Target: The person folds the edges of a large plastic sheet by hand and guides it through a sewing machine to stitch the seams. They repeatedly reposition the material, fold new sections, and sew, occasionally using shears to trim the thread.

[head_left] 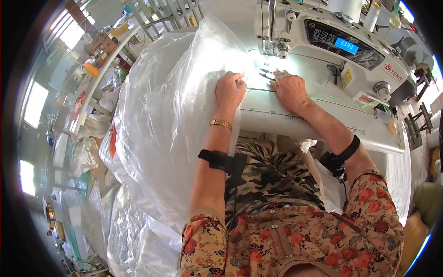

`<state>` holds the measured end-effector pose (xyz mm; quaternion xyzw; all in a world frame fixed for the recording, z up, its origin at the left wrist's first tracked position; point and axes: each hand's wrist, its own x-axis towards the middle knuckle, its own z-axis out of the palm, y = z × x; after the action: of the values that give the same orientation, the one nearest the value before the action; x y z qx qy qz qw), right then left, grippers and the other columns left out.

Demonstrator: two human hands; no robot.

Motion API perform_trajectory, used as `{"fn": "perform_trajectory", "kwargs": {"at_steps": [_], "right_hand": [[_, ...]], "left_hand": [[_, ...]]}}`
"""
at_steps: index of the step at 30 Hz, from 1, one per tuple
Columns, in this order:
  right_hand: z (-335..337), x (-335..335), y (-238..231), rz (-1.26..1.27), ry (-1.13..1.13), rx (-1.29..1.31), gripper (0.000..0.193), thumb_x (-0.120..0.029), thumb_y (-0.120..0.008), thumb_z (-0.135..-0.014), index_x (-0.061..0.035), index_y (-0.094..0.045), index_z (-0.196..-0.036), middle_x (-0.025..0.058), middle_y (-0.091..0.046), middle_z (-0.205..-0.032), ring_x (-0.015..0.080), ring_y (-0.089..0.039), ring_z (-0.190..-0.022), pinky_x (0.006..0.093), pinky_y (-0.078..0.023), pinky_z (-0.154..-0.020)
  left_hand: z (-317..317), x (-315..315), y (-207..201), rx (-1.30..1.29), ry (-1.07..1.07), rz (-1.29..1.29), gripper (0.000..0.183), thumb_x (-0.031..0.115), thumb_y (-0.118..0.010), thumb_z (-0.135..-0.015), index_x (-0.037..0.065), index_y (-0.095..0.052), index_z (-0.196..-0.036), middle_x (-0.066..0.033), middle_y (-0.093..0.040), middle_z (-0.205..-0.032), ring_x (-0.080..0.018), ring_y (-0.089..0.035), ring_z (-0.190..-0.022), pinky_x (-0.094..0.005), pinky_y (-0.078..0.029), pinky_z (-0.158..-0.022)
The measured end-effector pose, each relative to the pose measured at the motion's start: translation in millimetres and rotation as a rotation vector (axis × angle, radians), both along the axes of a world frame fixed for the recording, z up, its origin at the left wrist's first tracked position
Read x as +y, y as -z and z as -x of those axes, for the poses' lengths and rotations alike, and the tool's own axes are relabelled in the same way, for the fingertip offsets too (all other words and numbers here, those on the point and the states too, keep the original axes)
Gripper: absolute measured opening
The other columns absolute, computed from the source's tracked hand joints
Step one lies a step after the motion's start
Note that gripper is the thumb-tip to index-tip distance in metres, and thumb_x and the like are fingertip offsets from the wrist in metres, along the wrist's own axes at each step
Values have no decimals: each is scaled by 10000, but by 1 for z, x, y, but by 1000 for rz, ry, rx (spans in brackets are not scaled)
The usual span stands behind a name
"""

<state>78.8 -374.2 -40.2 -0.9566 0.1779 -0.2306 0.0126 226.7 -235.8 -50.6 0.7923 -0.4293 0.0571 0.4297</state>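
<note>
My left hand [229, 92] is closed on the edge of a large sheet of clear plastic film [157, 97], just left of the sewing machine's needle area. The film bulges over the table and hangs down to the left. My right hand [293, 91] is closed round small dark thread snips [267, 75], their blades pointing left toward the film and apart from each other. Above both hands stands the head of a white sewing machine [318, 41], its lamp glaring over the needle. The glare washes out the film's edge there.
A ruler scale [272, 115] runs along the front of the machine table [323, 124]. Pale green thread [327, 98] lies right of my right hand. Thread cones [371, 17] stand atop the machine. At left is a cluttered curved shelf [104, 69]; more plastic [134, 231] heaps below.
</note>
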Motion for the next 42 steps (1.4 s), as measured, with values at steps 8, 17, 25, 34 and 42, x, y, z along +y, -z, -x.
{"fn": "perform_trajectory", "kwargs": {"at_steps": [8, 17, 25, 34, 42], "right_hand": [[-17, -3, -4, 102, -3, 68, 124, -92, -566, -802, -15, -653, -755, 182, -657, -698, 342, -670, -669, 428, -539, -621], [26, -12, 9, 87, -90, 25, 271, -176, -560, -870, -36, -601, -1099, 184, -669, -902, 326, -667, -821, 439, -532, -711], [54, -2, -33, 372, -150, -161, 378, -249, -581, -911, -45, -567, -1228, 142, -567, -1220, 284, -551, -1112, 437, -405, -968], [-45, 68, 14, -165, -362, -142, 324, -172, -520, -934, -30, -571, -1221, 178, -624, -1168, 343, -602, -1042, 413, -468, -910], [-43, 64, 10, 91, -378, -67, 330, -237, -467, -976, -44, -583, -1218, 180, -638, -1108, 345, -598, -1027, 429, -472, -874]], "left_hand": [[-1, -2, 1, -8, 7, 14, 213, 109, -594, -767, 58, -727, -926, -126, -654, -899, -296, -622, -822, -388, -492, -770], [-6, -4, 6, -86, -37, 42, 192, 83, -603, -749, 28, -717, -893, -141, -674, -865, -279, -633, -762, -353, -502, -728], [-1, -8, 4, -92, -102, -102, 185, 167, -605, -777, 72, -723, -883, -149, -695, -925, -328, -656, -894, -417, -517, -816], [69, 146, -8, -95, 21, 85, 249, 116, -552, -880, 15, -610, -1100, -201, -613, -1168, -363, -568, -1089, -441, -455, -908], [237, 402, 106, 4, -802, -296, 730, 119, -719, -779, 21, -369, -1412, -247, -280, -1498, -404, -289, -1376, -475, -256, -1117]]}}
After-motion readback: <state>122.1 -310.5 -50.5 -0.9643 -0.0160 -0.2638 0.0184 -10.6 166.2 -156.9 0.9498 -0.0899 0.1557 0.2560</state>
